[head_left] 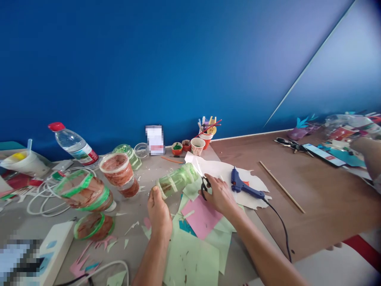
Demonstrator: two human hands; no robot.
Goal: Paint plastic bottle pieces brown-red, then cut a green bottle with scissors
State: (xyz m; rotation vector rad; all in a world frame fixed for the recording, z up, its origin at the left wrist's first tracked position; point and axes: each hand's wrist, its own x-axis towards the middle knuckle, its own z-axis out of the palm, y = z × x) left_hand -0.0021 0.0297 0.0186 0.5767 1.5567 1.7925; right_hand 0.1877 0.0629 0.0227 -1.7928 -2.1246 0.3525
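Note:
My left hand (pixel 159 212) is wrapped round the near end of a clear plastic bottle (pixel 175 180), tinted green with pale strips around it and tilted to the right. In my right hand (pixel 218 194) is a pair of scissors (pixel 204 186) with black handles, the blades pointing up and left beside the bottle's far end. I cannot tell whether the blades touch it. Below both hands lie a pink paper sheet (pixel 201 216) and pale green paper (pixel 192 258). To the right, a blue glue gun (pixel 244 184) rests on white paper (pixel 258 182).
At left stand a water bottle (pixel 76 145), a brown-painted cup (pixel 117 171) and a brown-and-green painted container (pixel 85 190). A power strip (pixel 55 250) lies at front left. A wooden stick (pixel 281 186) and a phone (pixel 324 155) lie right, near another person's arm (pixel 367 157).

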